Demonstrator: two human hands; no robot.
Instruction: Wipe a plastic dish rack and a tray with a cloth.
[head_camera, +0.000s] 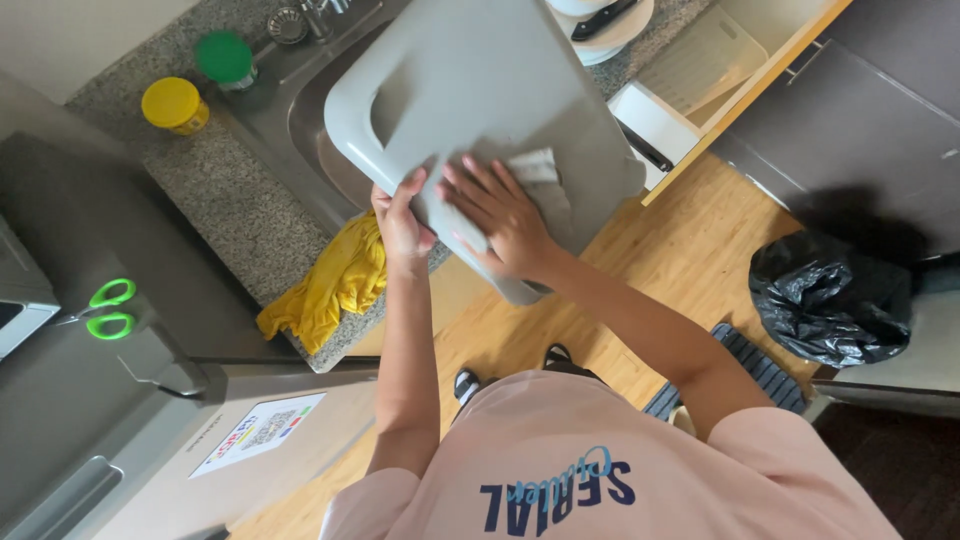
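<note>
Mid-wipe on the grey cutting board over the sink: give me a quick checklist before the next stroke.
1. Left hand grips the edge of the grey cutting board: ok.
2. Right hand presses the cloth flat on the board: ok.
3. Board held over the sink, not the floor: mostly ok; its lower corner overhangs the counter edge.
4. Yellow towel secure on the counter: not ok, it drapes over the edge.
5. Board surface clean: cannot tell.
6. Open drawer clear of the board: ok.
</note>
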